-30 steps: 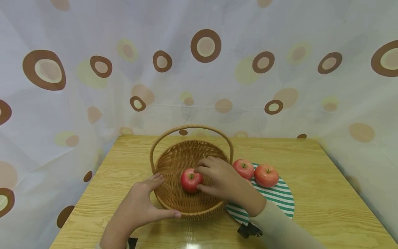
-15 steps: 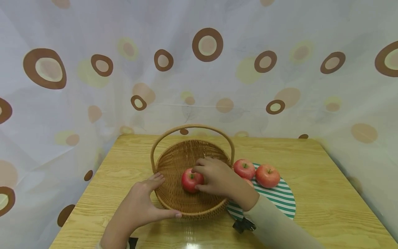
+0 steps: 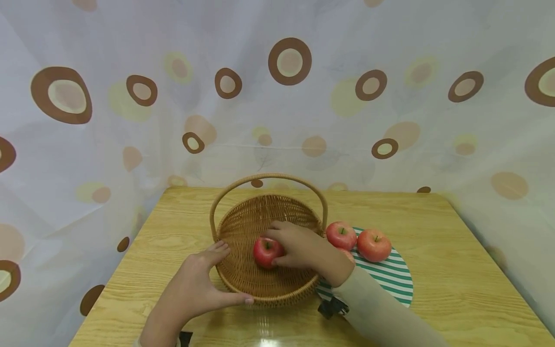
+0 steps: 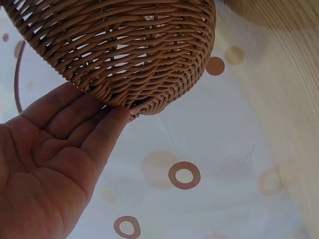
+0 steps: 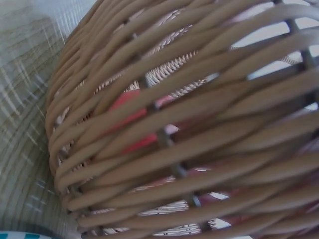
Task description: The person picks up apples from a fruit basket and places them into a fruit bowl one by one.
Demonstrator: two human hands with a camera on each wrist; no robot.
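A round wicker basket (image 3: 243, 274) with a tall arched handle stands on the table, holding a red apple (image 3: 262, 252). My left hand (image 3: 197, 282) lies at its left side, fingertips at the rim and thumb stretched along the near rim. In the left wrist view, the fingers (image 4: 102, 132) reach straight to the wicker edge. My right hand (image 3: 297, 246) is inside the basket with thumb and fingers around the apple's right and upper side. Wicker fills the right wrist view, with red apple (image 5: 132, 117) showing through the gaps; the hand is hidden there.
On the right, a round green-and-white striped mat (image 3: 396, 282) bears a pink-red apple (image 3: 341, 235), an orange-red apple (image 3: 374, 246) and another apple partly hidden by the right arm. A patterned curtain (image 3: 243, 120) surrounds the wooden table (image 3: 455, 270).
My right hand and forearm have shifted slightly left, and the fingers now reach farther over the top of the apple. The left hand and basket stay put.
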